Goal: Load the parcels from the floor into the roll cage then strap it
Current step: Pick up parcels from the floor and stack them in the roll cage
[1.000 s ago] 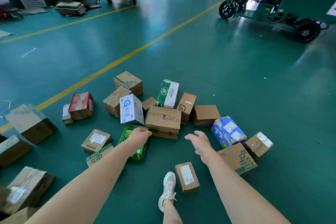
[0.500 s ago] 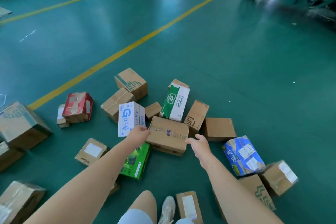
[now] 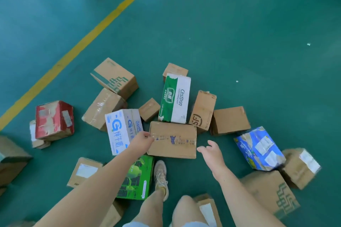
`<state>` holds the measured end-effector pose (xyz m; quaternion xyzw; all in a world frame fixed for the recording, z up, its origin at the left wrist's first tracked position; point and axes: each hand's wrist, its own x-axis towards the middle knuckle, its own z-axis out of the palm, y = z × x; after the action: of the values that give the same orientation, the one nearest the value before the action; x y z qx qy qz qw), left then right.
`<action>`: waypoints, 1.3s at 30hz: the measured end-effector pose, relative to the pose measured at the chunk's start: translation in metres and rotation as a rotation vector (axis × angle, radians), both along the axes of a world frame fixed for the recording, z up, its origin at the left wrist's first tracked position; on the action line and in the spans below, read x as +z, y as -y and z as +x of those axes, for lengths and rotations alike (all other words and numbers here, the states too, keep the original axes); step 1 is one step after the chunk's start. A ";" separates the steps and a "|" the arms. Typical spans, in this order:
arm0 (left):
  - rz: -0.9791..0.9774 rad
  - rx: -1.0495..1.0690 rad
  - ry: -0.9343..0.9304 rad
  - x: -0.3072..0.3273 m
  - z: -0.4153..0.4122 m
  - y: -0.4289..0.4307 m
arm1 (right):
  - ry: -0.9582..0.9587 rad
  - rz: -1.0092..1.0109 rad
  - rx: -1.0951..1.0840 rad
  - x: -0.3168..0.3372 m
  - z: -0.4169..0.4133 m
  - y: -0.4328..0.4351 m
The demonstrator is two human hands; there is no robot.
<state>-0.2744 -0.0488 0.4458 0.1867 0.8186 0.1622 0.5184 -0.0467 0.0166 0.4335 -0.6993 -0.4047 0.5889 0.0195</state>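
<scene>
The taped brown box (image 3: 172,139) is my pick. It lies flat on the green floor (image 3: 239,42) in the middle of the heap, top face up. Its long axis runs side to side across my view, and the printed tape strip follows that same line, so its short ends point out toward my two hands.

A second ago both hands were well short of it, and I've since leaned in and down. Now my left hand (image 3: 143,139) is at the box's left end, fingers on the top edge. Whether they've curled under yet I cannot tell, since the back of the hand hides them. My right hand (image 3: 210,150) is spread and holding nothing, just beside the right end and apparently not yet touching.

By my reckoning that's the reach nearly done and the lift still to come.

The white-and-blue carton (image 3: 120,131) stands just to the left. The green-and-white carton (image 3: 175,97) butts against the far side, and the green box (image 3: 137,178) lies nearer me. The blue-wrapped parcel (image 3: 258,147) is off to the right. No roll cage in view.
</scene>
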 end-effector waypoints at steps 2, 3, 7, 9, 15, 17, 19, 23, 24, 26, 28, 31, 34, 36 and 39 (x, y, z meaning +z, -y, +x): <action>-0.047 -0.010 -0.016 -0.029 -0.013 -0.017 | 0.017 -0.032 -0.005 -0.023 -0.011 -0.013; -0.064 -0.013 0.000 -0.048 -0.018 -0.025 | 0.022 -0.041 -0.011 -0.036 -0.015 -0.020; -0.122 -0.054 0.027 -0.119 -0.033 -0.048 | 0.071 -0.086 -0.047 -0.100 -0.026 -0.045; -0.156 -0.063 0.025 -0.162 -0.038 -0.055 | 0.095 -0.110 -0.060 -0.140 -0.029 -0.056; -0.220 -0.065 -0.024 -0.301 -0.044 -0.069 | 0.118 -0.140 -0.065 -0.272 -0.032 -0.079; -0.231 -0.062 -0.047 -0.344 -0.045 -0.071 | 0.134 -0.146 -0.067 -0.315 -0.028 -0.082; -0.242 -0.022 -0.061 -0.375 -0.043 -0.074 | 0.154 -0.143 -0.071 -0.349 -0.024 -0.085; -0.275 0.072 -0.139 -0.427 -0.039 -0.073 | 0.206 -0.134 -0.091 -0.404 -0.017 -0.086; -0.278 0.101 -0.137 -0.435 -0.039 -0.071 | 0.206 -0.144 -0.104 -0.412 -0.017 -0.085; -0.290 0.159 -0.111 -0.454 -0.040 -0.066 | 0.189 -0.165 -0.139 -0.428 -0.018 -0.083; -0.321 0.162 -0.095 -0.464 -0.041 -0.062 | 0.189 -0.175 -0.162 -0.438 -0.019 -0.081; -0.325 0.169 -0.071 -0.468 -0.042 -0.059 | 0.201 -0.186 -0.188 -0.444 -0.019 -0.082; -0.328 0.208 -0.036 -0.458 -0.041 -0.060 | 0.217 -0.211 -0.215 -0.438 -0.018 -0.079; -0.328 0.214 -0.045 -0.447 -0.039 -0.062 | 0.238 -0.202 -0.221 -0.427 -0.015 -0.075; -0.330 0.177 -0.074 -0.422 -0.032 -0.067 | 0.284 -0.196 -0.230 -0.401 -0.008 -0.067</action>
<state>-0.3060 0.0177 0.0237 0.0323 0.8659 0.0635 0.4952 -0.0551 0.0838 0.0325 -0.8156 -0.2614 0.5147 -0.0388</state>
